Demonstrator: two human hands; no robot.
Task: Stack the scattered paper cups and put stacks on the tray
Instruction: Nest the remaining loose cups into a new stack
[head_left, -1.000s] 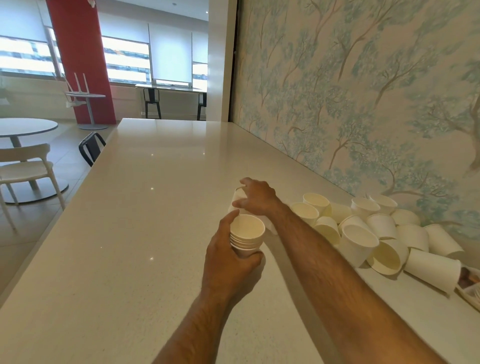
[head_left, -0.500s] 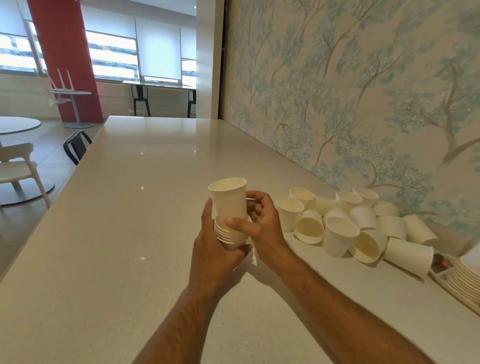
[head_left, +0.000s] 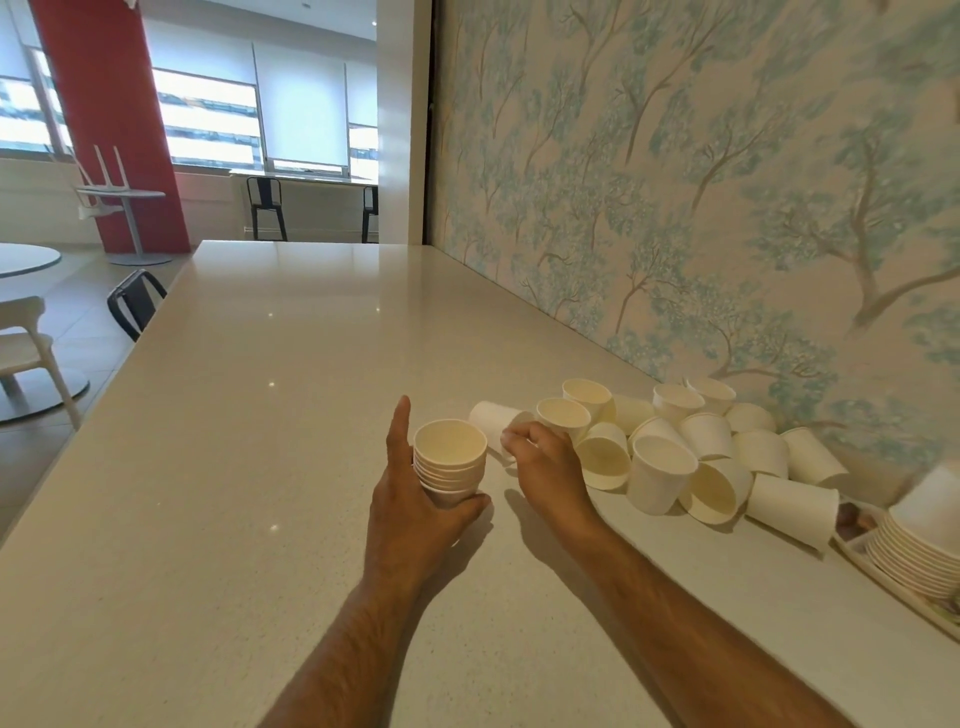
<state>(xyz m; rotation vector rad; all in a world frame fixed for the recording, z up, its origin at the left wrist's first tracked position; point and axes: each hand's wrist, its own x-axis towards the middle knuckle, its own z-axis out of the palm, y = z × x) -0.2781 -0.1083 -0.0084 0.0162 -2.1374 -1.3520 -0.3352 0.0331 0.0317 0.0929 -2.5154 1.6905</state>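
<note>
Right hand (head_left: 545, 467) fingers curl against a tipped cup (head_left: 493, 418) at their 11 o'clock — whether they pinch it, I cannot tell; its length runs toward 10 o'clock. Left hand (head_left: 415, 499) wraps the stack (head_left: 451, 462) — forefinger straight.

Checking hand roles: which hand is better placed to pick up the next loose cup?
Right. The right hand already touches the tipped cup; the left hand is occupied gripping the stack.

Two bare forearms with dark hair, no sleeves showing, left hand (head_left: 415, 499), right hand (head_left: 545, 467), both ungloved
</note>
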